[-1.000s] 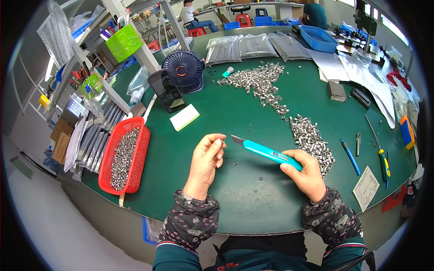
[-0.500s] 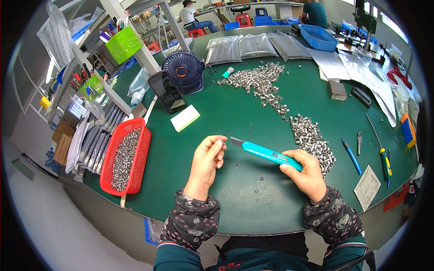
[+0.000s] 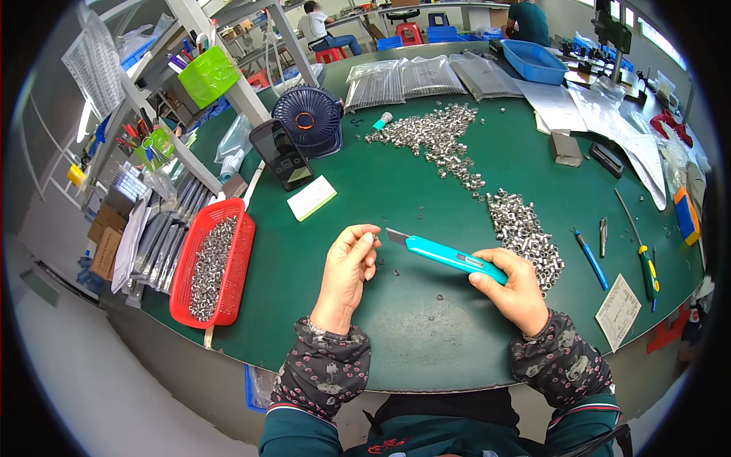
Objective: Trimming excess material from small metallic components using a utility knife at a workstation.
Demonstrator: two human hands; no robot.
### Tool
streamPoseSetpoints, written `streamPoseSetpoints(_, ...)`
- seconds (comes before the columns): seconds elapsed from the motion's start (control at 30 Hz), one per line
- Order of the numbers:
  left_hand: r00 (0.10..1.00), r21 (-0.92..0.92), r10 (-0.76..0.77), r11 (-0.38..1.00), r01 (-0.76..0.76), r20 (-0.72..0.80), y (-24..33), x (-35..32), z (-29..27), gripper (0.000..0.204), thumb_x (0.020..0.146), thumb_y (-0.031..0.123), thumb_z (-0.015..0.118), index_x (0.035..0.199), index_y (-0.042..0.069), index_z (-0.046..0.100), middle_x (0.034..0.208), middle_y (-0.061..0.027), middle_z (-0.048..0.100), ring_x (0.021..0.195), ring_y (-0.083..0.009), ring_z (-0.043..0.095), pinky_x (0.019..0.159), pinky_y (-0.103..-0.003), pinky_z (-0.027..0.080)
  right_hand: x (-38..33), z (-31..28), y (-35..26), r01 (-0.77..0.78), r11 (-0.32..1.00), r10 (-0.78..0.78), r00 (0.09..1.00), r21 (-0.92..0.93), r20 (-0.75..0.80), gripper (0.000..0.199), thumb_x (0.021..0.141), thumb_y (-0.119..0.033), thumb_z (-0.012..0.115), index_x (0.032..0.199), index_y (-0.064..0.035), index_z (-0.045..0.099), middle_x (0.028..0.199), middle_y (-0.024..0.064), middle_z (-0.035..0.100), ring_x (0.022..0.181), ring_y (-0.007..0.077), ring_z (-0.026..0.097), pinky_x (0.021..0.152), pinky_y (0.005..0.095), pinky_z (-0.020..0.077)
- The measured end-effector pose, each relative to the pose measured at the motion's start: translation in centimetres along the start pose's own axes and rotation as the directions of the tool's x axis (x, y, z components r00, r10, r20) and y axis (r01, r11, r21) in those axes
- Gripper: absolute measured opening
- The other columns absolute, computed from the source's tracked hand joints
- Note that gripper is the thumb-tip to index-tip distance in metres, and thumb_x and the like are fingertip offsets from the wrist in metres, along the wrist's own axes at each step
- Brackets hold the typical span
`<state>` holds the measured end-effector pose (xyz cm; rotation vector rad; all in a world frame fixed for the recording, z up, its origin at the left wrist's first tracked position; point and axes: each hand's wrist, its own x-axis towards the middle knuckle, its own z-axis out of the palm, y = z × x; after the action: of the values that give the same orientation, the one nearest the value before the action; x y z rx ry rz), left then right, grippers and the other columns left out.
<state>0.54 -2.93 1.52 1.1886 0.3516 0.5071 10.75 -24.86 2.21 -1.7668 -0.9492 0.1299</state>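
My right hand [image 3: 515, 288] is wrapped round the handle of a teal utility knife [image 3: 449, 255], its blade out and pointing left. Just beyond the blade tip, my left hand [image 3: 349, 266] is closed in a pinch; what sits between thumb and fingers is too small to make out. Right of the knife lies a heap of small metal rings [image 3: 525, 232]. A second, wider heap of the same rings [image 3: 434, 133] spreads farther back. Tiny dark scraps [image 3: 439, 297] dot the green tabletop [image 3: 396, 343] below the knife.
A red basket [image 3: 247, 259] of metal parts stands at the left edge. Behind it are a phone [image 3: 280, 154], a fan [image 3: 308, 120] and a white card [image 3: 312, 198]. Rightward lie a blue pen-like tool [image 3: 591, 259], a screwdriver [image 3: 647, 270] and a paper slip [image 3: 617, 312]. Two people sit far off.
Both hands and the knife hold nearly the same pose, with only a very slight shift. The blade still points at the left fingertips.
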Motion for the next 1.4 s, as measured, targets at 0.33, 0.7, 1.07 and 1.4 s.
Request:
streamPoseSetpoints(0.33,1.0,-0.023,-0.001,1.0,0.001,-0.002,-0.02,-0.05,0.0,0.013,0.084,0.013,0.051,0.093,0.004,0.053,0.077,-0.0015,0.05,0.055,-0.0039,0.042,0.041,-0.015,0.033,-0.25,-0.05,0.2,-0.015,0.999,0.016,1.0,0.039,-0.019,0.027,0.072,-0.019,0.065,0.089,0.0004,0.059,0.075,0.0104,0.057,0.064,0.0174,0.054,0.06,0.0277,0.043)
streamPoseSetpoints(0.7,0.996,-0.063,0.062,0.996,-0.058,0.058,-0.23,0.19,-0.04,0.014,0.086,0.014,0.05,0.095,0.003,0.051,0.081,-0.0024,0.049,0.057,-0.0041,0.04,0.041,-0.014,0.033,-0.11,0.1,0.32,0.043,0.999,-0.044,0.999,0.019,0.029,0.027,0.073,-0.019,0.062,0.091,0.0,0.059,0.075,0.0116,0.057,0.064,0.0204,0.055,0.058,0.0285,0.0423)
streamPoseSetpoints(1.07,0.994,-0.045,0.034,0.999,-0.029,0.105,-0.2,-0.13,0.18,0.014,0.086,0.016,0.051,0.092,0.003,0.052,0.074,0.0004,0.047,0.056,-0.0039,0.04,0.041,-0.015,0.032,-0.18,0.27,0.33,0.015,1.0,-0.016,0.996,0.017,0.086,0.028,0.075,-0.021,0.061,0.092,0.0006,0.059,0.077,0.0119,0.058,0.067,0.0204,0.057,0.061,0.0284,0.044)
streamPoseSetpoints(1.4,0.99,-0.009,0.059,0.998,-0.058,0.129,-0.33,-0.24,0.23,0.016,0.085,0.019,0.051,0.087,0.003,0.054,0.066,0.0019,0.045,0.054,-0.003,0.039,0.04,-0.014,0.031,-0.25,0.28,0.63,0.034,0.993,-0.029,0.998,-0.115,0.047,0.026,0.073,-0.022,0.062,0.092,-0.0051,0.06,0.064,0.0086,0.051,0.057,0.0205,0.051,0.052,0.0303,0.0394)
